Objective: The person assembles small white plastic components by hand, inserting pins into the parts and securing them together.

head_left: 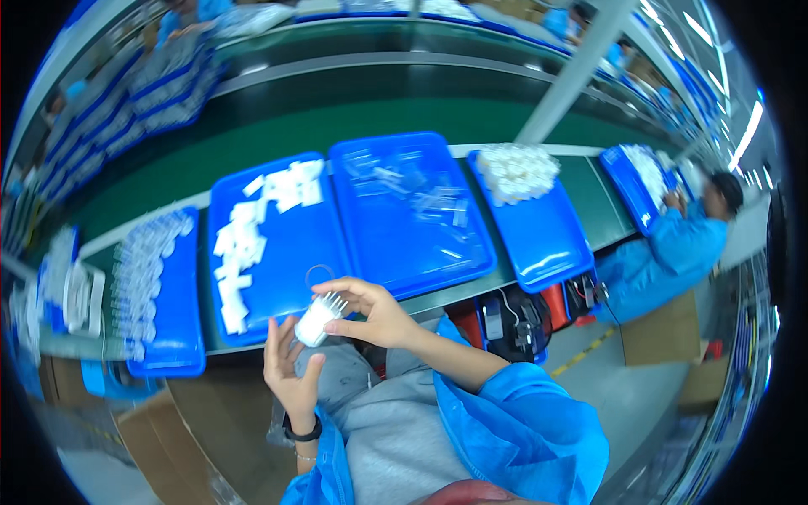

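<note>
My right hand (374,316) grips a white block-like piece (314,323) with a row of thin, pale prongs along its top; its exact kind is too small to tell. Thumb and fingers close on it from the right. My left hand (291,364) is held open just left of the piece, thumb apart from the fingers; whether a fingertip touches it I cannot tell. Both hands are over my lap, at the near edge of a blue tray (307,290) with scattered white flat pieces (244,240).
Another blue tray (404,273) holds clear plastic pieces (438,198). To the right, white parts (520,171) are stacked in a blue tray (551,248). At left, clear parts (145,278) fill a tray (181,332). A co-worker (686,240) sits at right; cardboard boxes (172,442) stand below.
</note>
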Demonstrator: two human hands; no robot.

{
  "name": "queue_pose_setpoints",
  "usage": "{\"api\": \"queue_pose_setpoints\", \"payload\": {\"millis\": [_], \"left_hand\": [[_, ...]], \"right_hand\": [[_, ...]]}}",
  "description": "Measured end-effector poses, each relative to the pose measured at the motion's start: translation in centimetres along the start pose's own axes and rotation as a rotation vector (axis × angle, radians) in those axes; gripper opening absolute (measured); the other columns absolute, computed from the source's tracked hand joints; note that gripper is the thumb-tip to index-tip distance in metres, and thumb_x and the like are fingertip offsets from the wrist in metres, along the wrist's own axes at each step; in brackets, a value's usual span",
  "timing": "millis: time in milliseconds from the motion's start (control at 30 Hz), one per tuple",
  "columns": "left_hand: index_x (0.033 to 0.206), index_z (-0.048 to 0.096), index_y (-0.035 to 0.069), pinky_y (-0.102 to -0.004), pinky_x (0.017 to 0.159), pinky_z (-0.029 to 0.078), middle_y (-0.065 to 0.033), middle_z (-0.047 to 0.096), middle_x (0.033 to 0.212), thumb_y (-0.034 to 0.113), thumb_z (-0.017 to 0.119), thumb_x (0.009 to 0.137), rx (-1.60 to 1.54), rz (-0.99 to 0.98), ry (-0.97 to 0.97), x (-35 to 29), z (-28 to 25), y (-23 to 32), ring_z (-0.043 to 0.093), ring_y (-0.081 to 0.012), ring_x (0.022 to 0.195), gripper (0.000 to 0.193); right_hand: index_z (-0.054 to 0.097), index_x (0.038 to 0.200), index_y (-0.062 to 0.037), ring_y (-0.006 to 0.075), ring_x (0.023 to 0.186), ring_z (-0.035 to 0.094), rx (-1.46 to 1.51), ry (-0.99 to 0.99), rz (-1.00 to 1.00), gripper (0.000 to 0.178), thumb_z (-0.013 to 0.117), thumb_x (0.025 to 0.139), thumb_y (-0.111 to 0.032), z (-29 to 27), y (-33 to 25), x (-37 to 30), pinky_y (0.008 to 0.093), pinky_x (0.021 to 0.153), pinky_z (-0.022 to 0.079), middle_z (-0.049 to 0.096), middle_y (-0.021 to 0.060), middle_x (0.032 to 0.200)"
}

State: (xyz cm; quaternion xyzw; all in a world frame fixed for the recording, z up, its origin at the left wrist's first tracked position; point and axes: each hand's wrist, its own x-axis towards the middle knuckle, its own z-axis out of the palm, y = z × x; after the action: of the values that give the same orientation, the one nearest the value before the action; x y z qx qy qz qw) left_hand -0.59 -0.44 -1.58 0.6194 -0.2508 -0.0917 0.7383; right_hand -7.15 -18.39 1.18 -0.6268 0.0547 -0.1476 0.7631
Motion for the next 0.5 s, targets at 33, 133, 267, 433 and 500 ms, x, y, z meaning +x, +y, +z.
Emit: {"api": "queue_pose_setpoints", "payload": {"millis": [33, 133, 267, 433, 500], "left_hand": [[0.139, 0.035, -0.005, -0.0364, 0.092, 0.05, -0.0219, 0.049, 0.129, 0.003, 0.073, 0.075, -0.016, -0.028, -0.008, 0.2, 0.2, 0.0, 0.053, -0.0305, 0.118, 0.075], [0.139, 0.036, -0.004, -0.0354, 0.089, 0.052, -0.0223, 0.047, 0.13, 0.002, 0.07, 0.077, 0.007, -0.039, -0.038, 0.6, -0.2, -0.4, 0.053, -0.0306, 0.118, 0.071], [0.137, 0.039, -0.002, -0.0325, 0.085, 0.053, -0.0199, 0.044, 0.132, -0.009, 0.057, 0.082, 0.118, -0.066, 0.107, -0.3, -2.2, -0.5, 0.054, -0.0275, 0.114, 0.058], [0.136, 0.041, -0.001, -0.0297, 0.079, 0.053, -0.0188, 0.048, 0.13, -0.003, 0.057, 0.085, 0.239, -0.058, 0.225, -0.7, -4.8, -0.4, 0.056, -0.0227, 0.107, 0.053], [0.136, 0.041, -0.001, -0.0282, 0.077, 0.052, -0.0178, 0.049, 0.129, 0.0, 0.055, 0.088, 0.285, -0.054, 0.256, -0.4, -5.4, -0.3, 0.056, -0.0212, 0.106, 0.05]], "right_hand": [[0.051, 0.127, -0.0027, 0.0177, 0.112, 0.055, -0.069, 0.033, -0.086, 0.053, 0.072, 0.079, -0.001, -0.9, -0.4, -0.2, 0.0324, 0.095, 0.045, 0.057, 0.0098, 0.122], [0.06, 0.112, -0.0057, 0.0148, 0.099, 0.06, -0.274, 0.427, -0.261, 0.045, 0.079, 0.071, -0.007, -6.6, -3.1, -2.0, 0.0296, 0.085, 0.049, 0.059, 0.0051, 0.109], [0.063, 0.105, -0.0085, 0.0163, 0.087, 0.062, -0.904, 0.93, -0.408, 0.045, 0.083, 0.065, -0.009, -15.7, -7.1, -5.4, 0.0281, 0.071, 0.051, 0.063, 0.0057, 0.099], [0.062, 0.11, -0.0063, 0.0195, 0.084, 0.058, -1.245, 1.393, -0.39, 0.041, 0.075, 0.071, -0.006, -30.0, -7.3, -10.5, 0.0288, 0.068, 0.051, 0.058, 0.0084, 0.102], [0.061, 0.116, -0.0078, 0.0237, 0.09, 0.061, -1.27, 1.447, -0.318, 0.046, 0.073, 0.072, -0.004, -34.8, -7.1, -12.0, 0.0318, 0.077, 0.051, 0.06, 0.0118, 0.105]]}}
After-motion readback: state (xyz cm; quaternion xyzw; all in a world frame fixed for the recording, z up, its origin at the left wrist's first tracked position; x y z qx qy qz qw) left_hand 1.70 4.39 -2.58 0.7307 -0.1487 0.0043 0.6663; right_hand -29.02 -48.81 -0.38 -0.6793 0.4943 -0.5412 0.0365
